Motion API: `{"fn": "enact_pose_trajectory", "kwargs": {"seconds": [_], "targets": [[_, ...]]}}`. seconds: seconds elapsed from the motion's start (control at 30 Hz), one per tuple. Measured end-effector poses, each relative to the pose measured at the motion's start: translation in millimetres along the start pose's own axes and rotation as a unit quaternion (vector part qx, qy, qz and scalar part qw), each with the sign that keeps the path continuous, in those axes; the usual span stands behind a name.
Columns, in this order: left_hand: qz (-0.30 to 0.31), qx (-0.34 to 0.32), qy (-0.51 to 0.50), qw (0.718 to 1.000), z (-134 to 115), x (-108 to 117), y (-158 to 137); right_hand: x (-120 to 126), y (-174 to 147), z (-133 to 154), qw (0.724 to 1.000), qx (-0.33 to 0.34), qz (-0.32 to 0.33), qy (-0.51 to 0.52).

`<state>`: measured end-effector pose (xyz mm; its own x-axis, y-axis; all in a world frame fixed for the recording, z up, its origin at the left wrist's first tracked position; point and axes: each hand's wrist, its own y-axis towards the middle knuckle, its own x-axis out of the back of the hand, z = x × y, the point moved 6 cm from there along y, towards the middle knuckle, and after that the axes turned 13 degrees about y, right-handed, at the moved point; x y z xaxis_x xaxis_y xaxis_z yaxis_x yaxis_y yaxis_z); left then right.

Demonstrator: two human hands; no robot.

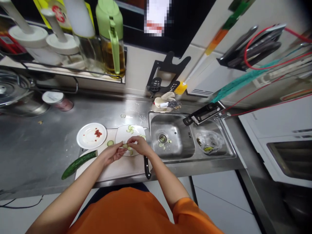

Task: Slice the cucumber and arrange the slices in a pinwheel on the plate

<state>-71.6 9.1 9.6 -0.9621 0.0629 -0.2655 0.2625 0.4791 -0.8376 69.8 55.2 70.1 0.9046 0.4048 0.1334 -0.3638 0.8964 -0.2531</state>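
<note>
Both hands meet over a white plate (119, 131) that rests on a light cutting board (109, 170). My left hand (113, 153) and my right hand (138, 144) pinch a thin cucumber slice (125, 146) between them. Fanned cucumber slices (130, 129) lie at the plate's far side, with more near its right rim and under my fingers. A single round slice (110, 143) is on the board left of the plate. The cut cucumber (79, 164) lies at the board's left edge. Right of the plate, a knife (147, 167) shows its black handle; its blade is mostly hidden.
A round white plate (83, 136) with red bits stands left of the board. To the right is a steel sink (180, 149) with scraps round its drain; a clear plastic bag (211, 141) lies in the second basin. A lidded can (58, 100) stands at the back left.
</note>
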Motion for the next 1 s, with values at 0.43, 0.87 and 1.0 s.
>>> {"fn": "enact_pose_trajectory", "kwargs": {"seconds": [0.43,0.87,1.0], "targets": [[-0.042,-0.047,-0.011,0.998,6,-2,-3,16,4,-26,0.994,-0.045,0.055,0.078],[-0.174,-0.156,0.249,0.94,13,3,-3,6,6,-48,0.989,-0.085,0.059,-0.105],[-0.201,-0.167,0.334,0.906,18,5,-1,3,10,-39,0.955,-0.052,0.08,-0.282]]}}
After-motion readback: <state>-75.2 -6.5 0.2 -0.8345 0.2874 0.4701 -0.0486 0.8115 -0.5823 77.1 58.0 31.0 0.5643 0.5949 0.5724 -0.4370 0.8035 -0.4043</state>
